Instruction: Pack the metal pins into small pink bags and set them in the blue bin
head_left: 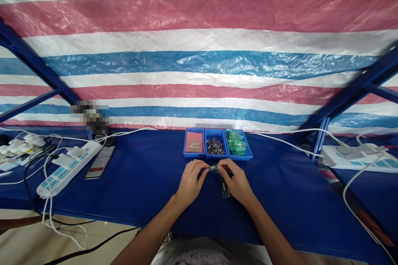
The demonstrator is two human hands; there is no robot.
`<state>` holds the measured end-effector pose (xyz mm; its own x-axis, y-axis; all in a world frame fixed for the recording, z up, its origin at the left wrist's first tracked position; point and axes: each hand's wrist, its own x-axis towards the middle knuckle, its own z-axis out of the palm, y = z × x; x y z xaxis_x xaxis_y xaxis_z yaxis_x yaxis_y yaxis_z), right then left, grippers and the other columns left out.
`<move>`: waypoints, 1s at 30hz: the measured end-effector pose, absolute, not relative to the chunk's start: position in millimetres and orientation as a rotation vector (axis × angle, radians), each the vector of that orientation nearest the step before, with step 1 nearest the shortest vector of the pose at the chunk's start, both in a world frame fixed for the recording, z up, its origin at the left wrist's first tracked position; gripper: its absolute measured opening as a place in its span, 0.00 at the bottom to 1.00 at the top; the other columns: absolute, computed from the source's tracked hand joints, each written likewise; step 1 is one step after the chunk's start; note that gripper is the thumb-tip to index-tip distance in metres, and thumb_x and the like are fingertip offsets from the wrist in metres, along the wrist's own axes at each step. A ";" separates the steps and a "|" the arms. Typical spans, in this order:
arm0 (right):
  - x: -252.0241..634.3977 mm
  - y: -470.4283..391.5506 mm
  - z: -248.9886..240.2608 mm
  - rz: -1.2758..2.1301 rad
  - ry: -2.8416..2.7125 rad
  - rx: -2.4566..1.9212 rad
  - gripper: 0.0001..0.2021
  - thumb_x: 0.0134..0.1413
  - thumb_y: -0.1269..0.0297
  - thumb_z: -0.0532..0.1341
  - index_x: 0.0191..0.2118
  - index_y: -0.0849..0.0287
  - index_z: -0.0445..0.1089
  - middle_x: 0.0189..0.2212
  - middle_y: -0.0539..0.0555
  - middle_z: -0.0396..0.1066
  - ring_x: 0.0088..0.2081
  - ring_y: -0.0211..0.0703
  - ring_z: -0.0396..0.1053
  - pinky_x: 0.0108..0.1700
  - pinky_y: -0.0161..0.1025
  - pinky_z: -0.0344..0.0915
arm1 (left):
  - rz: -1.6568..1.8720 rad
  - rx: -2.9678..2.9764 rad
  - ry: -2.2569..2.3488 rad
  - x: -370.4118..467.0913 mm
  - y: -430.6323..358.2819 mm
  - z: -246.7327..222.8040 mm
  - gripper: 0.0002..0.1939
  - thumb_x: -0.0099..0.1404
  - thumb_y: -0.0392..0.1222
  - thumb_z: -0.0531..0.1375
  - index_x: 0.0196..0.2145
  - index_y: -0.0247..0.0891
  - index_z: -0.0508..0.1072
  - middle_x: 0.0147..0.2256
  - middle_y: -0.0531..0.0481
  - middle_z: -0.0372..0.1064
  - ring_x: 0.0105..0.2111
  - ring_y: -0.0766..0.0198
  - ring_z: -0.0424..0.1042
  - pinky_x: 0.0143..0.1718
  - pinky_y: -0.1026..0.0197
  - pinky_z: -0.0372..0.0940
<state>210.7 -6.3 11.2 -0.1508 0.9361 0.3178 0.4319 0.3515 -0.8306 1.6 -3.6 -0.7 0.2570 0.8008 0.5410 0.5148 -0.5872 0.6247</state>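
My left hand (192, 180) and my right hand (234, 179) meet just in front of the blue bins, a little above the blue table. Thumb and fingers of both are pinched on a small clear, greenish plastic bag (213, 168) stretched between them. A further see-through part (225, 191) hangs below my right hand; whether it belongs to the same bag I cannot tell. Behind the hands stand three joined blue bins. Small white pieces lie on pink material (194, 143) in the left one, thin dark metal pieces (214, 146) fill the middle, and green plastic bags (236, 144) the right.
A phone (100, 161) and a white power strip (70, 165) lie on the left, with plugs and cables beyond. Another power strip (367, 159) sits at the right. A striped plastic sheet (199, 62) hangs behind the blue table (139, 186), between blue metal posts.
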 end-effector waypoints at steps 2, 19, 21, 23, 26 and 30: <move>210.6 -6.7 11.3 0.729 -1.749 -1.222 0.14 0.75 0.54 0.54 0.40 0.53 0.71 0.34 0.52 0.72 0.34 0.45 0.69 0.38 0.40 0.67 | 1.240 2.216 1.197 1.6 -3.9 -0.1 0.09 0.80 0.41 0.55 0.49 0.41 0.75 0.45 0.43 0.75 0.46 0.55 0.75 0.51 0.50 0.71; 210.2 -5.4 7.3 0.809 -1.778 -1.194 0.12 0.75 0.55 0.55 0.42 0.53 0.71 0.36 0.51 0.75 0.37 0.45 0.72 0.42 0.39 0.68 | 1.007 2.322 1.104 0.8 -4.6 0.1 0.07 0.80 0.42 0.55 0.47 0.41 0.73 0.46 0.45 0.74 0.45 0.56 0.73 0.49 0.52 0.68; 210.4 -5.5 9.0 0.840 -1.790 -1.174 0.12 0.75 0.54 0.55 0.42 0.53 0.71 0.36 0.51 0.74 0.38 0.45 0.72 0.41 0.39 0.68 | 1.007 2.323 1.115 0.8 -4.7 0.0 0.07 0.80 0.43 0.56 0.47 0.41 0.73 0.47 0.45 0.74 0.47 0.56 0.74 0.49 0.52 0.68; 210.9 -5.4 11.1 0.886 -1.788 -1.152 0.13 0.75 0.54 0.55 0.42 0.53 0.72 0.37 0.52 0.74 0.38 0.45 0.71 0.41 0.39 0.68 | 1.023 2.305 1.134 0.8 -4.6 -0.6 0.07 0.79 0.44 0.57 0.50 0.42 0.72 0.50 0.44 0.73 0.50 0.54 0.73 0.52 0.50 0.68; 211.9 -4.8 12.5 0.937 -1.748 -1.116 0.12 0.75 0.54 0.56 0.43 0.53 0.72 0.38 0.53 0.74 0.40 0.46 0.72 0.44 0.40 0.69 | 1.068 2.256 1.166 1.0 -4.2 -1.9 0.15 0.77 0.47 0.60 0.58 0.43 0.69 0.56 0.41 0.71 0.58 0.51 0.71 0.58 0.47 0.68; 212.5 -3.5 10.1 0.983 -1.677 -1.077 0.11 0.73 0.55 0.58 0.43 0.53 0.73 0.39 0.53 0.74 0.41 0.47 0.72 0.46 0.40 0.70 | 1.053 2.227 1.187 0.9 -4.4 -2.4 0.21 0.76 0.51 0.61 0.62 0.44 0.66 0.58 0.42 0.72 0.58 0.50 0.72 0.58 0.46 0.68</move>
